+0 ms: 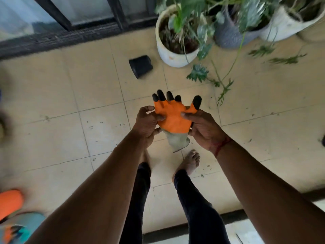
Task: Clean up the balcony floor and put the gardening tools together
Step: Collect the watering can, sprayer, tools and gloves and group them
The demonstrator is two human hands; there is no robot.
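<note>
**Glove held flat between both hands, above a littered floor**

The orange gardening glove [174, 118], with black fingertips and a grey cuff, is not on the floor. It is held in the air over the person's bare feet [190, 162], fingertips pointing away and cuff hanging down towards the body. The left hand [149, 122] curls round the glove's left edge with the thumb on top. The right hand [204, 131] pinches the right edge, thumb pressed on the orange palm and fingers underneath. Holding both edges keeps the glove spread flat, probably to smooth it or check it before it joins the other tools. Whether a second glove lies under it cannot be told.

On the tiled floor [88, 85] beyond the hands, a small black pot [140, 66] lies tipped on its side, just beside a white planter [173, 55] near the far edge. Cut green stems [223, 88] trail across the tiles to the right of it, and dark specks of debris are scattered around, so the sweeping seems not yet done.

At the near left corner an orange shape [9, 202] is too blurred and cropped to name. The planters along the far edge are cut off by the frame and smeared by motion.
</note>
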